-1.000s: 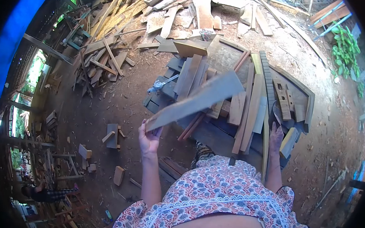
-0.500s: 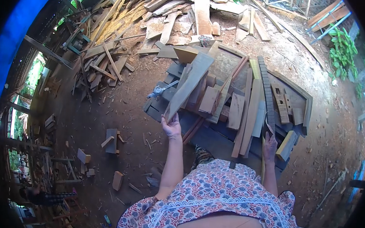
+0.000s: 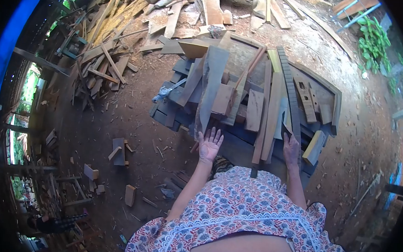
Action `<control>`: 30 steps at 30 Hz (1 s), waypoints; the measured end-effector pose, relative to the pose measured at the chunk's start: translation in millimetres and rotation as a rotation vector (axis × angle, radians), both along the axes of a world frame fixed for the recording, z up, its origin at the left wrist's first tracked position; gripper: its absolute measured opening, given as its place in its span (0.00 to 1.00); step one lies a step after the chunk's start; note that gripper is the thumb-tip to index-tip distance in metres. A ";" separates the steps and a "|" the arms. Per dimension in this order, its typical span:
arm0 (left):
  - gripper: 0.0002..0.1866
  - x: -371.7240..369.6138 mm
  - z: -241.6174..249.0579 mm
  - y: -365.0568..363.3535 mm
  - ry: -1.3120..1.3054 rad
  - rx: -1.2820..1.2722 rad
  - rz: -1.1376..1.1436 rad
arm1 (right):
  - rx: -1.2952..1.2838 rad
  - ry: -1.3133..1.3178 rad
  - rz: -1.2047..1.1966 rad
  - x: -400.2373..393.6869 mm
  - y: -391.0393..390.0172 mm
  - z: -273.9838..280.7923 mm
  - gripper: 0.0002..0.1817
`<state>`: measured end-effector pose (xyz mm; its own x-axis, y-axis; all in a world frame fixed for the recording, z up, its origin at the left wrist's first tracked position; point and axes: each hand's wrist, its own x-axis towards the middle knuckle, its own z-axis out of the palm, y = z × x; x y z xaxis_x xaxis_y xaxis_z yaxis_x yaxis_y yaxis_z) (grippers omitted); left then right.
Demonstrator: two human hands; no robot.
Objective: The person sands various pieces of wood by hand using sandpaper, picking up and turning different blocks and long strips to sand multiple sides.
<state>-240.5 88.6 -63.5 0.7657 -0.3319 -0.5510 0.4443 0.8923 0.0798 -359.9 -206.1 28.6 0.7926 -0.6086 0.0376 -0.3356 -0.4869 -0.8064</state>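
My left hand (image 3: 210,146) is palm up with its fingers spread, holding nothing, just beside the lower end of a long grey board (image 3: 212,85). That board lies over other wood pieces on a dark worktable (image 3: 234,149). On the right, my right hand (image 3: 292,151) has its fingers closed near the lower end of a dark notched strip (image 3: 290,92). A thin dark pointed thing shows at its fingertips; what it holds is too small to tell. Between the hands lie long brown strips (image 3: 263,111) and short blocks (image 3: 254,110).
A wood block with a pale yellow face (image 3: 314,147) sits at the table's right edge. Scrap wood (image 3: 101,69) is heaped on the ground to the left, with more boards (image 3: 212,6) beyond. A small wooden stool-like piece (image 3: 119,151) stands lower left. Another person (image 3: 54,224) is at the far lower left.
My left hand has let go of the long grey board and opened. The board's lower end has swung right, so it lies more upright in view. The camera view has shifted slightly.
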 end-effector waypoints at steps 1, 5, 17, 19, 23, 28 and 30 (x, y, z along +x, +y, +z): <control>0.28 -2.8 2.6 -3.7 -0.034 0.054 -0.103 | -0.011 -0.011 -0.004 -0.9 -0.6 0.3 0.17; 0.32 -5.1 -6.0 -36.8 -0.027 0.355 -0.717 | 0.001 -0.038 -0.023 -8.4 -4.3 -1.0 0.16; 0.31 -1.2 -34.1 -133.5 0.040 0.553 -0.965 | 0.012 -0.041 -0.084 -44.7 -10.6 -10.9 0.17; 0.29 -11.5 -27.8 -134.8 -0.262 0.745 -1.196 | 0.027 0.040 -0.141 -48.9 -13.2 -17.1 0.17; 0.37 -43.5 -4.8 -140.8 -0.456 1.242 -1.221 | 0.049 0.029 -0.136 -45.6 -13.9 -14.4 0.19; 0.38 -61.2 -9.7 -139.4 -0.593 1.321 -1.494 | 0.016 0.104 -0.111 -37.5 -12.5 -17.7 0.19; 0.36 -61.5 -0.4 -139.9 -0.721 1.342 -1.469 | 0.001 0.043 -0.105 -36.5 -13.3 -22.5 0.18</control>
